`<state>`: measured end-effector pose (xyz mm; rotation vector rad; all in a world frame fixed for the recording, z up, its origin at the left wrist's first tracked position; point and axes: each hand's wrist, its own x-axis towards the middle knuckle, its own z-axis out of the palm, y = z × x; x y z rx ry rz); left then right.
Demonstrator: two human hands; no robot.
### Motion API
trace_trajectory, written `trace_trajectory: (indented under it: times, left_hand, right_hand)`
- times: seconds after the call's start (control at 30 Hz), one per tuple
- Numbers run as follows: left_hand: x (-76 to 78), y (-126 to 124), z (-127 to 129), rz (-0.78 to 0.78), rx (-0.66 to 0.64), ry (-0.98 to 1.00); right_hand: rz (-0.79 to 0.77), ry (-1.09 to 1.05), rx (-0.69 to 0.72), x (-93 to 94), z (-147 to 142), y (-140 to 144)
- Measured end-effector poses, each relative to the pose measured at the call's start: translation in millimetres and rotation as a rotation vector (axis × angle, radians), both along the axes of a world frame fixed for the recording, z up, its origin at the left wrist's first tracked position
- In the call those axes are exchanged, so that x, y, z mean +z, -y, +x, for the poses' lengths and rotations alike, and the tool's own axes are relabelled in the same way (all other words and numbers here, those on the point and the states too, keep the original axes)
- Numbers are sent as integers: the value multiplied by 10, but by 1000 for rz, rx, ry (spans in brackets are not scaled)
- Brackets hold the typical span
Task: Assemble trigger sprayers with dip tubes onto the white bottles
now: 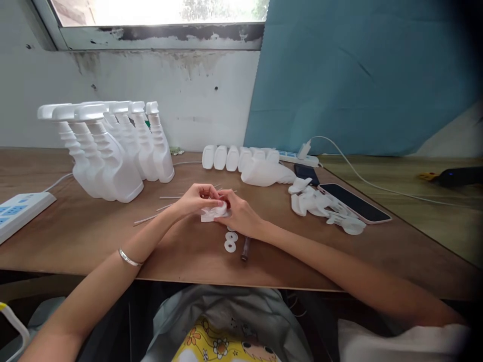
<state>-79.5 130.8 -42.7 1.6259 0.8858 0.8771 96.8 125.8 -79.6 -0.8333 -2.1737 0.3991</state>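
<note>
Over the middle of the brown table, my left hand and my right hand meet around a small white plastic piece. It looks like part of a spray head, but fingers cover much of it. Both hands are closed on it, with thumbs and fingertips pressed in from either side. White ring washers lie just below my right hand. Beside them is a short dark rod. Thin white tubes are spread behind and left of my left hand.
White spray bottles stand at the left, near a power strip. More white bottles lie at the back. On the right are loose white plastic parts, a phone and another power strip with a cable.
</note>
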Motion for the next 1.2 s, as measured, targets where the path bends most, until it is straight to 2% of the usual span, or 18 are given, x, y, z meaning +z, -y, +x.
trace_trajectory:
  times: [0.2, 0.3, 0.4, 0.47, 0.57, 0.63, 0.77, 0.9, 1.03, 1.2]
  left_hand:
    - [-97, -36, 37, 252, 117, -177]
    - [-130, -30, 35, 283, 139, -211]
    - [-108, 4, 16, 328, 83, -244]
    - [-66, 24, -15, 421, 9, -314]
    - [-11, 31, -69, 590, -99, -450]
    - [-1, 27, -86, 662, -124, -506]
    - [-18, 30, -67, 711, -122, -552]
    - [-27, 39, -52, 744, -138, -544]
    - [-20, 41, -77, 760, -144, -559]
    - [3, 65, -94, 810, -153, -654]
  right_hand:
    - [-33, -67, -33, -108, 4, 37]
    - [1, -82, -33, -117, -1, 25]
    - [41, -78, -64, -111, 19, 28]
    - [89, -46, -71, -99, 51, 27]
    - [236, 40, -18, -69, 118, 1]
    - [326, 100, 51, -43, 167, -32]
    - [361, 185, 177, 1, 255, -102]
    - [336, 162, 255, -1, 299, -144]
    - [327, 131, 268, 1, 293, -141]
    - [355, 189, 260, 53, 265, -106]
